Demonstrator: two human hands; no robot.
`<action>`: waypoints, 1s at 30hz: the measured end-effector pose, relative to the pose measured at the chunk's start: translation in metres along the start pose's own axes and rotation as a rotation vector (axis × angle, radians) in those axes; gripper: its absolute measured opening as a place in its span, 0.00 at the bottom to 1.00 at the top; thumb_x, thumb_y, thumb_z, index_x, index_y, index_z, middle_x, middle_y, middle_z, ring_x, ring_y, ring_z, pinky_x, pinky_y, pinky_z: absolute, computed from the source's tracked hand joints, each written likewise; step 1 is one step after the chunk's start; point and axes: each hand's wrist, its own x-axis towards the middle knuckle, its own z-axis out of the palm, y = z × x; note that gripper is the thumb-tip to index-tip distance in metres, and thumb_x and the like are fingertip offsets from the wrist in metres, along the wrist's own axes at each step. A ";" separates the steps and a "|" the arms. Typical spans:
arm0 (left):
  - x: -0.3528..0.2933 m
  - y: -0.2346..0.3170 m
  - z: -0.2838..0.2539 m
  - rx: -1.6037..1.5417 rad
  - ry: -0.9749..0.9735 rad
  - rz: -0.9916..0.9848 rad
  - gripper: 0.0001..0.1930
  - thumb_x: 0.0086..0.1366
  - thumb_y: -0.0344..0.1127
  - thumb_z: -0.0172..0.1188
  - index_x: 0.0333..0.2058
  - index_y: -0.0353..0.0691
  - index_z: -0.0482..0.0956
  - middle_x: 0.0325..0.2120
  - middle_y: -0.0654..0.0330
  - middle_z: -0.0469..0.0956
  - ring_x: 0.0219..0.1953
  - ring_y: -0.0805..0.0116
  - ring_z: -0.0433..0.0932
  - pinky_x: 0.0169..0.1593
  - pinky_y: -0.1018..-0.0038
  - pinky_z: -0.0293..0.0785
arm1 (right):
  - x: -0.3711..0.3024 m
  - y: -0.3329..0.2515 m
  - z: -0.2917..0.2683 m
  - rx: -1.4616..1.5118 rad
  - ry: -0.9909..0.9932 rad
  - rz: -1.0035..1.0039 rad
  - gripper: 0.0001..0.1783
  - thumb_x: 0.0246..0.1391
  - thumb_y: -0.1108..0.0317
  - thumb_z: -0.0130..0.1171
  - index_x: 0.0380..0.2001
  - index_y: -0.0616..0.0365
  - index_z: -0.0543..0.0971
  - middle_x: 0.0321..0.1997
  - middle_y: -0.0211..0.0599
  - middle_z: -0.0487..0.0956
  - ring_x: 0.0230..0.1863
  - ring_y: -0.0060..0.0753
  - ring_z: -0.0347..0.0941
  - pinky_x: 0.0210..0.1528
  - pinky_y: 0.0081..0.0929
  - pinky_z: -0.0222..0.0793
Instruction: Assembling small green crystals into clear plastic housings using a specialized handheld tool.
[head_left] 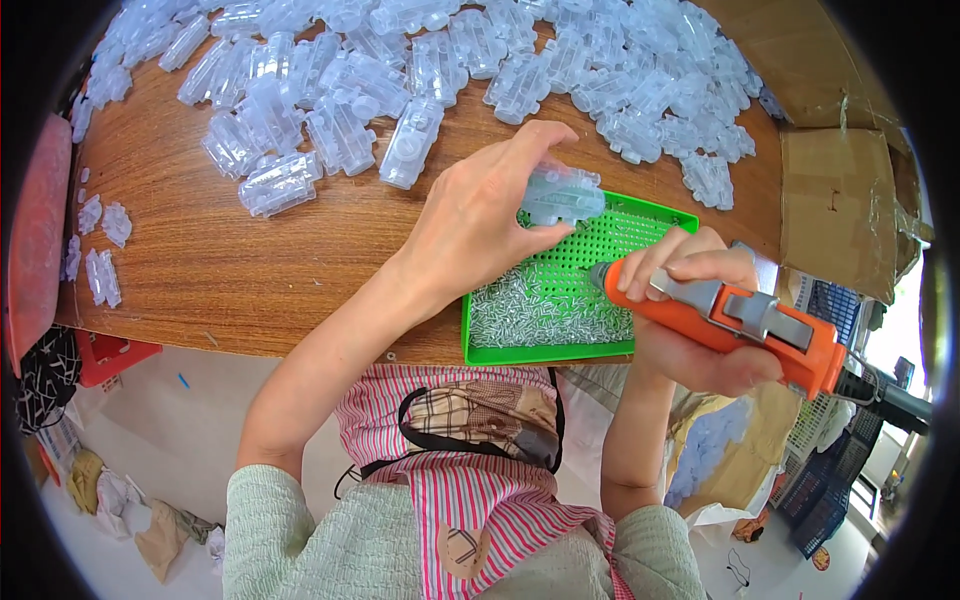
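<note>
While our left hand (480, 215) pinches a clear plastic housing (562, 195) over the green screw tray (560, 345), our right hand (690, 310) clasps the orange electric screwdriver (740, 320), tip toward screws (540, 305).

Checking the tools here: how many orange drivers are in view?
1. The orange driver is in the right hand, its tip over the green tray. Others may be hidden.
</note>
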 end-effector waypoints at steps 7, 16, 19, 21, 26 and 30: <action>0.000 0.000 0.000 0.004 0.005 -0.010 0.35 0.43 0.29 0.73 0.52 0.41 0.68 0.39 0.56 0.81 0.43 0.61 0.80 0.45 0.69 0.77 | -0.002 0.003 -0.001 0.008 0.025 0.004 0.52 0.41 0.17 0.45 0.34 0.66 0.73 0.24 0.35 0.66 0.20 0.33 0.68 0.19 0.30 0.64; -0.001 0.000 0.000 0.005 0.003 -0.004 0.35 0.43 0.29 0.73 0.52 0.40 0.68 0.39 0.56 0.81 0.43 0.60 0.80 0.46 0.69 0.77 | 0.011 -0.019 0.005 0.040 -0.034 -0.028 0.53 0.40 0.17 0.47 0.35 0.67 0.73 0.26 0.38 0.69 0.22 0.33 0.68 0.22 0.30 0.66; -0.001 0.000 0.000 -0.002 0.015 0.012 0.35 0.43 0.29 0.73 0.52 0.40 0.68 0.39 0.56 0.80 0.43 0.60 0.80 0.46 0.69 0.77 | 0.028 -0.036 0.014 0.048 -0.115 -0.126 0.54 0.40 0.17 0.46 0.38 0.68 0.73 0.28 0.39 0.70 0.25 0.33 0.68 0.24 0.30 0.67; -0.001 0.000 0.000 -0.005 0.008 0.008 0.35 0.43 0.29 0.73 0.52 0.40 0.67 0.39 0.55 0.80 0.43 0.60 0.80 0.46 0.69 0.77 | 0.036 -0.027 0.018 0.052 -0.146 -0.171 0.55 0.40 0.17 0.46 0.39 0.68 0.73 0.28 0.39 0.70 0.25 0.33 0.69 0.25 0.30 0.67; 0.000 0.000 0.001 -0.044 0.005 0.003 0.32 0.46 0.30 0.69 0.51 0.42 0.66 0.37 0.56 0.80 0.42 0.53 0.78 0.44 0.63 0.75 | 0.046 -0.011 0.012 0.090 -0.273 -0.213 0.57 0.40 0.17 0.46 0.44 0.70 0.73 0.30 0.41 0.71 0.27 0.36 0.71 0.27 0.30 0.68; -0.001 0.000 0.000 -0.043 0.005 0.000 0.32 0.46 0.30 0.69 0.51 0.42 0.66 0.37 0.56 0.80 0.42 0.52 0.78 0.43 0.62 0.75 | 0.048 -0.012 0.016 0.090 -0.281 -0.225 0.58 0.40 0.17 0.46 0.44 0.71 0.73 0.30 0.41 0.72 0.27 0.35 0.71 0.27 0.29 0.69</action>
